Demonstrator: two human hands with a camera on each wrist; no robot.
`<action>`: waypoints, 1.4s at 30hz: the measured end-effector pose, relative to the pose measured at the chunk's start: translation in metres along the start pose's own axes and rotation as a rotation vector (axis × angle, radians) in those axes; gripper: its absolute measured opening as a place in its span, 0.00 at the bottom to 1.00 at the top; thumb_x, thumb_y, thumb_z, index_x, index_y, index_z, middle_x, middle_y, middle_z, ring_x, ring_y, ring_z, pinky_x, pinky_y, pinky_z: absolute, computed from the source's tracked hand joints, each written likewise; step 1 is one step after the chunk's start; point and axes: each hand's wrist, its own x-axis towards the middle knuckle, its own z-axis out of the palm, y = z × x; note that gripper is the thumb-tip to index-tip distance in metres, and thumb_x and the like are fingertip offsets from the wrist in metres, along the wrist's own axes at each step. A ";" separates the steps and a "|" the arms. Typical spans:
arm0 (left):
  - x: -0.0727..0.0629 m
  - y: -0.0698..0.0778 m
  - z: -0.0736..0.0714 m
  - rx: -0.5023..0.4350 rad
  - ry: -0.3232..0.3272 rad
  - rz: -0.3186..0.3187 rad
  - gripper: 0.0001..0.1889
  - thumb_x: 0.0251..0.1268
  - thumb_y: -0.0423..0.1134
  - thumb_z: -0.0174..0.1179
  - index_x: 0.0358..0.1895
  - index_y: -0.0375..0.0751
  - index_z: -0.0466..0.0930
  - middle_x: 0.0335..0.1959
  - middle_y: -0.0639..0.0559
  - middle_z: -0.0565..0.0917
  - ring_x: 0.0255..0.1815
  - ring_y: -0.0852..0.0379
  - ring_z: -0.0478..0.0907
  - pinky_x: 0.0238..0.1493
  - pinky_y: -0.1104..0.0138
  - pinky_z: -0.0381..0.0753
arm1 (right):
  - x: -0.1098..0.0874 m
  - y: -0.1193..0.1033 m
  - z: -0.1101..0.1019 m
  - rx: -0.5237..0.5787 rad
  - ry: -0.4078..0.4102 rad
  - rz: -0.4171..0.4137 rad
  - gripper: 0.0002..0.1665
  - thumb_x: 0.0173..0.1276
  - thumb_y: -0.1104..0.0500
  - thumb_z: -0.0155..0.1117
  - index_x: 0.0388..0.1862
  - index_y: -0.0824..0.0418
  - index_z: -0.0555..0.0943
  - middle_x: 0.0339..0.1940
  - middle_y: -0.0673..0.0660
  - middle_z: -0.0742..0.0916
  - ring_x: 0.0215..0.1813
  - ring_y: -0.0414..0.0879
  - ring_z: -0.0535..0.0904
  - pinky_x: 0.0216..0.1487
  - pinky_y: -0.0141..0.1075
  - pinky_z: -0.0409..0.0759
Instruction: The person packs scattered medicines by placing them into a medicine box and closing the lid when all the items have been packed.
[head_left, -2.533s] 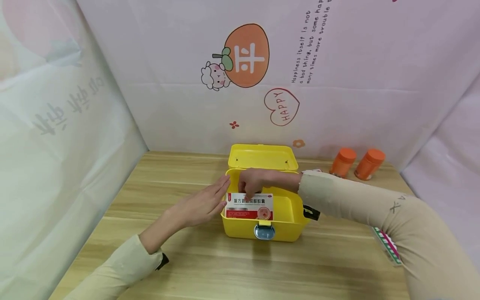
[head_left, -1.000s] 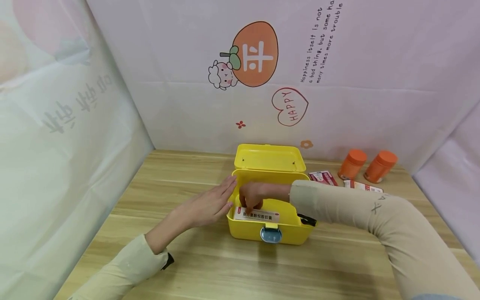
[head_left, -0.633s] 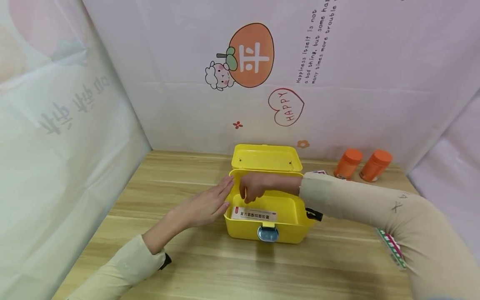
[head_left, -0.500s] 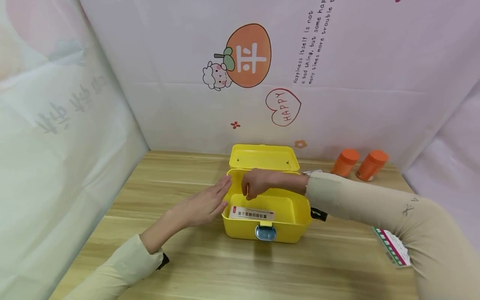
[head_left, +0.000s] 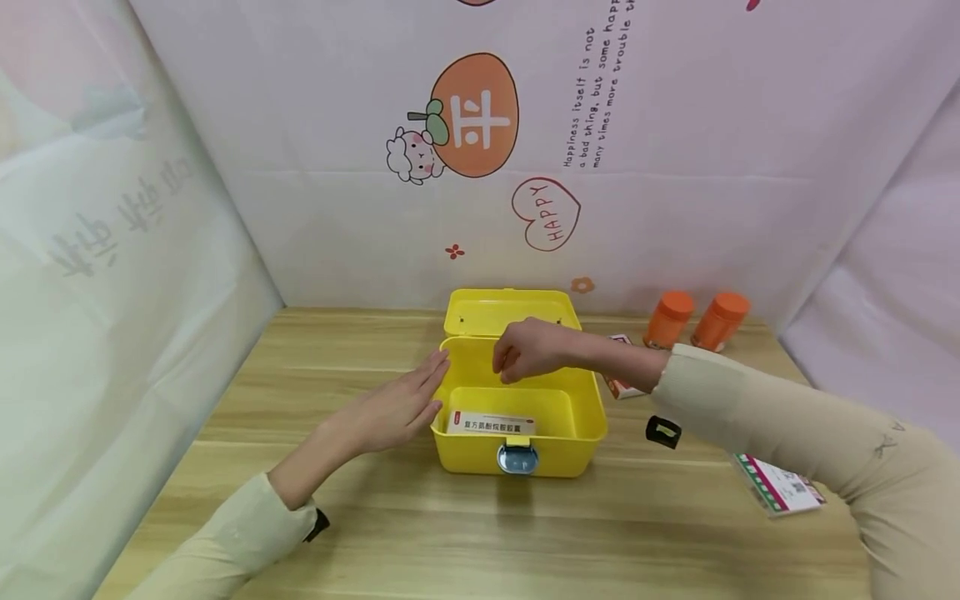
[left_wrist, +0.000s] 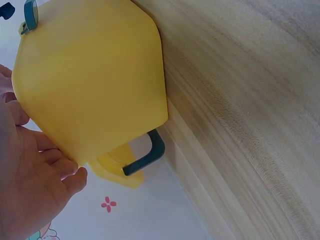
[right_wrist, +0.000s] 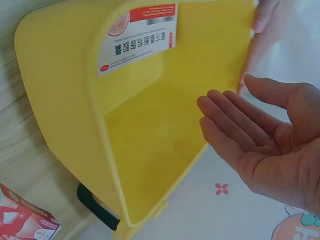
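Observation:
A yellow lidded storage box [head_left: 472, 457] stands with its lid [head_left: 512, 310] raised at the back. Inside, a white and red medicine carton [head_left: 491, 423] rests on edge along the front wall, towards the left; its printed face shows in the right wrist view. My left hand [head_left: 393, 412] touches the box's left rim with extended fingers, its fingertips right at the edge in the left wrist view. Above the box opening, my right hand [head_left: 540, 346] holds nothing; the right wrist view shows its palm and relaxed fingers [right_wrist: 235, 117].
Two orange-capped bottles [head_left: 669, 320] stand at the back right of the wooden table [head_left: 420, 533]. A red and white carton [head_left: 622, 388] lies right of the box, partly behind the right arm. Nearer the front right lies a green-striped pack [head_left: 780, 487]. Printed cloth walls enclose the table.
My right hand lowered the medicine carton into the yellow box, let go of it, then rose and moved right. My left hand has stayed at the left rim. The head view shifted slightly.

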 end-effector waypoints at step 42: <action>-0.002 0.000 0.003 0.013 0.019 0.024 0.34 0.83 0.51 0.35 0.80 0.34 0.42 0.84 0.44 0.41 0.84 0.49 0.44 0.79 0.51 0.58 | -0.122 0.060 0.008 0.369 0.194 0.067 0.18 0.69 0.59 0.67 0.55 0.65 0.83 0.49 0.58 0.89 0.49 0.46 0.86 0.46 0.35 0.88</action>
